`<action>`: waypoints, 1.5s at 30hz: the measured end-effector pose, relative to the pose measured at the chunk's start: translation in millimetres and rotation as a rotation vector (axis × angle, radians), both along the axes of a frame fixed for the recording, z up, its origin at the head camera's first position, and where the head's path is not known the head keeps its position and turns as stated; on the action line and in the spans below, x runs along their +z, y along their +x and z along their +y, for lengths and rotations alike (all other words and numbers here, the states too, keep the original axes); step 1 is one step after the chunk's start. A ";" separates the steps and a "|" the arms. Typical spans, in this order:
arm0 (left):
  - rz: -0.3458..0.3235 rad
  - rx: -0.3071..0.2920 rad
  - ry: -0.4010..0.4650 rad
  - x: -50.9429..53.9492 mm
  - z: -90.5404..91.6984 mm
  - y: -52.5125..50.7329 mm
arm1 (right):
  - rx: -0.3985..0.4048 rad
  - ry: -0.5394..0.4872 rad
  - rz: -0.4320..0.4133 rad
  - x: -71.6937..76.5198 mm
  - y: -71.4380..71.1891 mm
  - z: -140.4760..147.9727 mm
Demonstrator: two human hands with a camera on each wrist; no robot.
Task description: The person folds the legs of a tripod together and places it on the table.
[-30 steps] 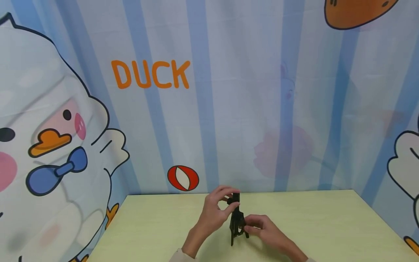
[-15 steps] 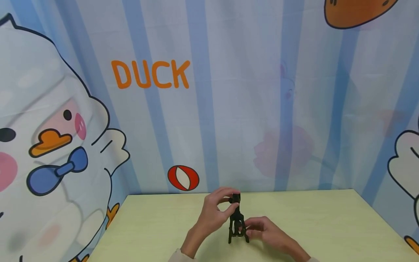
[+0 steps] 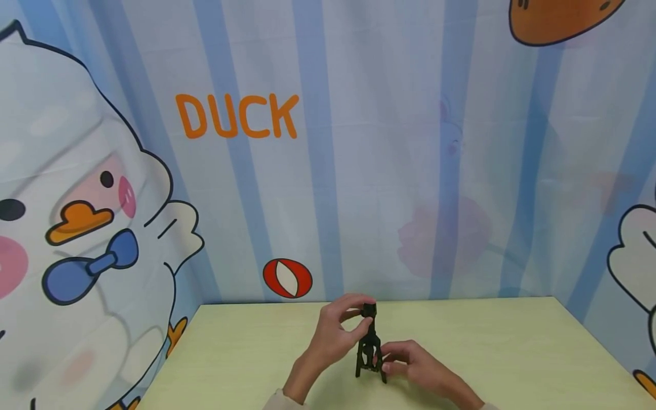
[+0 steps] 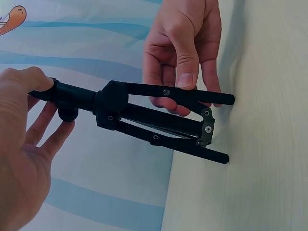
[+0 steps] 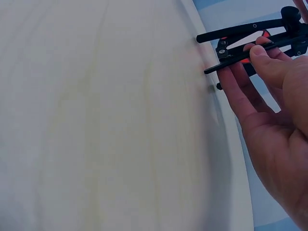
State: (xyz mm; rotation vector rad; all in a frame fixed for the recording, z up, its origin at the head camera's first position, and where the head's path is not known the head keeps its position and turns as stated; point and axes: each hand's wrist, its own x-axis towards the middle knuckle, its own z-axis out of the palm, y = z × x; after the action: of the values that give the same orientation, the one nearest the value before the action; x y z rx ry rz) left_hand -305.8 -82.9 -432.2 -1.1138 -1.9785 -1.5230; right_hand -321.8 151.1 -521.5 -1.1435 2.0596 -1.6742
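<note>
A small black tripod (image 3: 369, 343) stands nearly upright over the table, its legs partly spread. My left hand (image 3: 333, 333) grips its top, thumb on one side and fingers on the other. In the left wrist view, a round knob (image 4: 68, 114) sticks out of the tripod's head beside those fingers. Lower down, my right hand (image 3: 417, 367) pinches one leg between thumb and fingers. The right wrist view shows the thumb (image 5: 260, 52) pressed on that leg, with the other fingers behind it. Whether the feet touch the tabletop, I cannot tell.
The pale yellow table (image 3: 502, 347) runs back to a striped blue cloth backdrop (image 3: 359, 142). Printed on the cloth are a large duck (image 3: 77, 171), the word DUCK and a red ball (image 3: 287, 278).
The tripod has turned about its upright axis, so two legs now show side by side. Its feet have shifted slightly left. Both hands keep their hold and have barely moved.
</note>
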 end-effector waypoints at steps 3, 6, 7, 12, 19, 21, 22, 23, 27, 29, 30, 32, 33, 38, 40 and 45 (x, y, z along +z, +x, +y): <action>-0.013 -0.003 0.002 -0.7 -1.2 -0.1 | -0.014 0.010 0.059 0.0 0.8 -2.8; -0.029 -0.005 0.004 -2.3 -2.1 -1.0 | -0.035 0.029 0.117 -1.5 1.2 -5.1; -0.030 -0.006 0.005 -2.9 -2.2 -1.2 | -0.045 0.036 0.131 -1.8 1.7 -5.8; -0.042 -0.010 0.013 -4.9 -2.6 -1.6 | -0.092 0.056 0.193 -3.6 4.8 -8.5; -0.059 0.000 0.009 -4.7 -2.4 -1.1 | -0.134 0.049 0.243 -3.7 10.6 -10.9; -0.066 0.011 0.010 -4.3 -1.2 -0.3 | -0.140 0.045 0.239 -3.0 11.9 -11.2; -0.066 0.020 0.013 -3.9 -0.4 0.4 | -0.146 0.045 0.237 -2.8 12.3 -11.2; -0.065 0.032 0.014 -3.7 0.7 1.1 | -0.153 0.042 0.228 -2.4 12.7 -11.4; -0.050 0.111 0.013 -3.9 5.8 2.9 | -0.187 0.033 0.148 -1.4 13.7 -11.7; -0.038 0.147 0.017 -4.2 8.0 3.3 | -0.195 0.024 0.096 -1.0 14.7 -11.6; -0.030 0.160 0.021 -4.4 8.8 3.4 | -0.196 0.024 0.078 -1.0 15.1 -11.5; -0.014 0.173 0.033 -4.9 9.2 3.5 | -0.191 0.020 0.045 -0.9 16.1 -11.9; -0.006 0.172 0.038 -4.4 9.4 4.0 | -0.188 0.018 0.034 -0.7 16.6 -12.2; -0.007 0.143 0.030 -2.5 8.2 6.0 | -0.206 0.014 0.014 1.3 18.9 -12.9; -0.016 0.128 0.019 -1.8 7.3 6.9 | -0.237 0.014 0.011 2.8 19.3 -12.3; -0.029 0.111 0.009 -0.3 5.5 8.0 | -0.354 0.004 -0.012 7.6 17.5 -9.1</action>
State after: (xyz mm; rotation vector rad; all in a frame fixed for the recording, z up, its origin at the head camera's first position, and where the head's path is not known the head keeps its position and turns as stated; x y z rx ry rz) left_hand -297.8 -77.4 -432.5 -0.9661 -2.0150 -1.4970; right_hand -304.3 142.0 -514.0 -0.7975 2.3638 -1.8188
